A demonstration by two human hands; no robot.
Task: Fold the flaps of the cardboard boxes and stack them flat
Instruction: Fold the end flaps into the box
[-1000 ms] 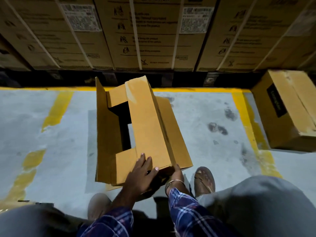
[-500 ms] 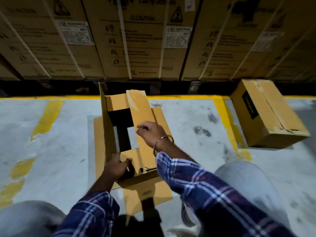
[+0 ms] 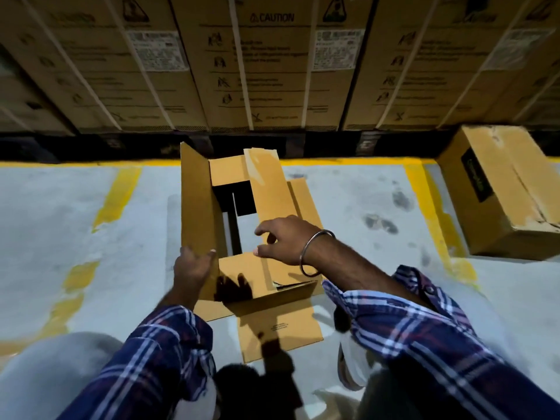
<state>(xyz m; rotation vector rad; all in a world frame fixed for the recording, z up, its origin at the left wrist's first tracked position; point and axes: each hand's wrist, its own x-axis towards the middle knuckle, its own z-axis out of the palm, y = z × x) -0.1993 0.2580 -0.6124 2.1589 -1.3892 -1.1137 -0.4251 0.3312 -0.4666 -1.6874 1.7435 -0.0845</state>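
Seen from the head camera, looking down at a grey concrete floor (image 3: 348,207) marked with yellow painted lines (image 3: 116,192), an open cardboard box (image 3: 200,213) stands at the centre of the view, just ahead of the person's knees. Its long left flap stands upright, a long right flap (image 3: 269,189) lies folded across the opening, and short flaps at the 12 o'clock and 6 o'clock ends are folded inward, leaving a dark gap where the floor shows through. Another flap lies flat on the floor at 6 o'clock of the box. The left hand (image 3: 192,268), at 7 o'clock of the box, rests against the near end of the upright left flap with its fingers loosely spread, not clearly clasping it. The right hand (image 3: 285,241) hovers over the opening with fingers relaxed and slightly curled, holding nothing; a metal bangle (image 3: 315,253) circles its wrist. Both arms wear blue plaid sleeves (image 3: 409,322). At 2 o'clock, well apart, a closed cardboard box (image 3: 509,192) with a dark label sits on the floor. Across 12 o'clock runs a row of large strapped cartons (image 3: 272,71), one printed with "CAUTION".
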